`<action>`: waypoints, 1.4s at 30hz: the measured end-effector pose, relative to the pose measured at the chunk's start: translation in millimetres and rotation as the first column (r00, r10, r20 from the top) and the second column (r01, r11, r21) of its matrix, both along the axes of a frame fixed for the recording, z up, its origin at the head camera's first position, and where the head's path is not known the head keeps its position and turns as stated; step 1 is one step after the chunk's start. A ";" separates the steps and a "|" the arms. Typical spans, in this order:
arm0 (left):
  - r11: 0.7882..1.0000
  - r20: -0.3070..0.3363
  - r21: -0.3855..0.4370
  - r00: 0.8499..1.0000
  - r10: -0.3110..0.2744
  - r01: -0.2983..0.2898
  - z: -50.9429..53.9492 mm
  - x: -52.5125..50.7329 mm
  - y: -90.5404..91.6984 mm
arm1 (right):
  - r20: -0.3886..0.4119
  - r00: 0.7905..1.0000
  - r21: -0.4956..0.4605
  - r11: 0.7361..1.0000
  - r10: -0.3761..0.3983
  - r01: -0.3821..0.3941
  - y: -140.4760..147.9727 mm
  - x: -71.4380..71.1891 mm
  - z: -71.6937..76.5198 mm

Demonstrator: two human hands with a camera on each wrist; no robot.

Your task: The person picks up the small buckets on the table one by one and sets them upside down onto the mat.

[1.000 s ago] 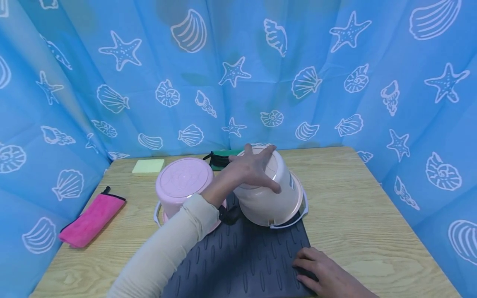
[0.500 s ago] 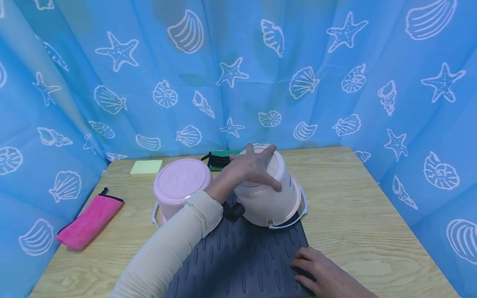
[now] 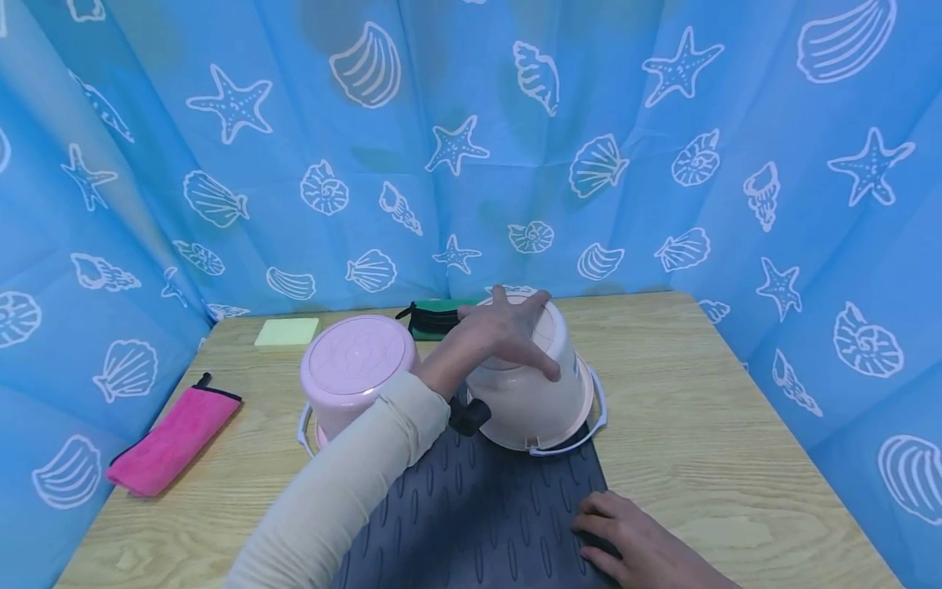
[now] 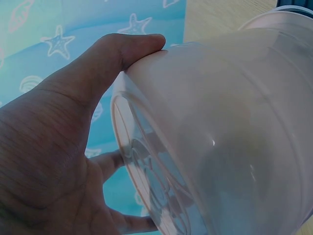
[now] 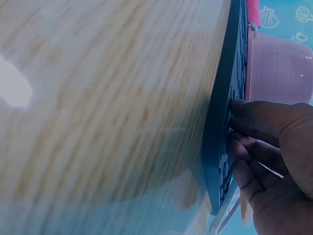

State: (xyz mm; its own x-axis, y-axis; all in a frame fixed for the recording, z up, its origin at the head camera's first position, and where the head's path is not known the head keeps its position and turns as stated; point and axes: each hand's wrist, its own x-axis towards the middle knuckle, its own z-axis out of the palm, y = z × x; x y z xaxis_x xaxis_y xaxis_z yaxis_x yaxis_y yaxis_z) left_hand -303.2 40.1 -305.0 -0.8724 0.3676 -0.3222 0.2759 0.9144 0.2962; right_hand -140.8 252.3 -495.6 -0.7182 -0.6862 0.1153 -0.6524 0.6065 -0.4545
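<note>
A cream bucket (image 3: 527, 405) stands upside down on the dark grey ribbed mat (image 3: 449, 523), its pale handle (image 3: 598, 417) lying round the rim at the right. My left hand (image 3: 504, 331) holds it by the base, fingers spread across the bottom and thumb against the side. The left wrist view shows that thumb lying along the bucket wall (image 4: 234, 127). To the left sits an upturned pink bucket (image 3: 359, 356), partly behind my left sleeve. My right hand (image 3: 625, 536) rests with bent fingertips on the mat near its right edge, holding nothing visible.
A pink zippered pouch-like cloth (image 3: 172, 442) lies on the left of the wooden table (image 3: 721, 458). At the back are a pale yellow pad (image 3: 287, 331) and a green cloth item with black trim (image 3: 434, 317). A blue shell-print curtain (image 3: 471, 164) encloses the table.
The head view shifts slightly. My left hand keeps its hold on the cream bucket's base, and my right hand stays on the mat.
</note>
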 end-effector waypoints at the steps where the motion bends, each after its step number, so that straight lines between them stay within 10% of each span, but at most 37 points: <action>1: 1.000 0.002 -0.001 1.000 -0.001 0.001 0.0 -0.2 0.6 | 0.002 1.000 -0.001 1.000 0.002 -0.002 0.2 -0.2 0.0; 42: 0.992 -0.031 -0.118 0.999 0.030 -0.034 -1.6 2.0 26.4 | -0.026 0.999 -0.060 0.998 0.036 -0.037 1.1 1.6 0.2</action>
